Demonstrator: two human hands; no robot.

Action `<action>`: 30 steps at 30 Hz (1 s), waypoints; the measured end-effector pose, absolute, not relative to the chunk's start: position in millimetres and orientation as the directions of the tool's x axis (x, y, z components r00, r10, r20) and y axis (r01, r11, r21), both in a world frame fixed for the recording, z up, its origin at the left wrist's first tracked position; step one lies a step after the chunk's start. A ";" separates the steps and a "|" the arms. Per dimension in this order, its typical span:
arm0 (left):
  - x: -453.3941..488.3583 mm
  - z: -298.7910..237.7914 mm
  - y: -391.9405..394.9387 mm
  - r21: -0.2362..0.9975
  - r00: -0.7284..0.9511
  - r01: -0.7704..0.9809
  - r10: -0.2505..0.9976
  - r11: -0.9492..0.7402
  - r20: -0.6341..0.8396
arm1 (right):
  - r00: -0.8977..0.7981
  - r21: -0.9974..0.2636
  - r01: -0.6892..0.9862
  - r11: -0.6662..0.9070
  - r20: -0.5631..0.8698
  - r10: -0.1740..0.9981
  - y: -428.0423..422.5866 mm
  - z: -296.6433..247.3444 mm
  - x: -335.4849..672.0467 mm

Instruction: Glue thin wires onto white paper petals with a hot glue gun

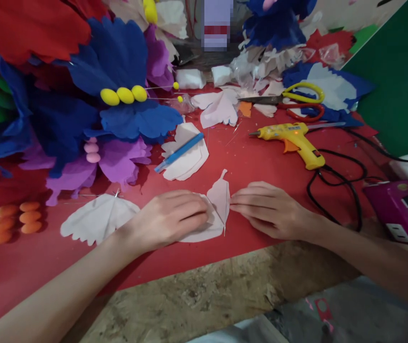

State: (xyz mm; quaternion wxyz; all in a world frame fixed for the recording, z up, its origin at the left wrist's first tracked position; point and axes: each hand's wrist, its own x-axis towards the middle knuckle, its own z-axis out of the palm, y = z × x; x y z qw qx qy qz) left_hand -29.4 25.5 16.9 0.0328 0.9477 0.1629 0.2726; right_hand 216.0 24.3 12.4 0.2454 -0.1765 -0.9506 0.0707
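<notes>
A white butterfly-wing cutout (219, 195) with thin wire along it lies on the red table in front of me. My left hand (173, 216) rests on its left part, the fingers bent and together, pressing it down; that hand hides much of the piece. At the cutout's right edge, my right hand (271, 209) has its fingertips closed together on the rim. Left of my left wrist lies another white scalloped wing piece (96, 216) with wire ends sticking up. Beyond my hands, a blue pen (179, 152) lies across a stack of white cutouts (189, 164).
A yellow glue gun (293, 138) and its black cord lie to the right, near a purple power box (397, 209). Scissors (297, 97) lie behind it. Blue wings (118, 62), purple wings (123, 159) and orange egg-shaped beads (30, 216) crowd the left.
</notes>
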 end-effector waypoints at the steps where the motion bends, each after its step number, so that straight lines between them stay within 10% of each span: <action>1: -29.1 17.2 25.3 0.153 0.797 0.293 0.329 -0.944 0.506 | -0.821 -0.218 0.299 0.929 0.437 0.367 24.1 12.4 215.6; 30: -26.7 20.5 25.3 0.317 0.802 0.303 0.420 -0.899 0.424 | -0.900 -0.274 0.272 0.923 0.266 0.344 29.7 9.4 216.6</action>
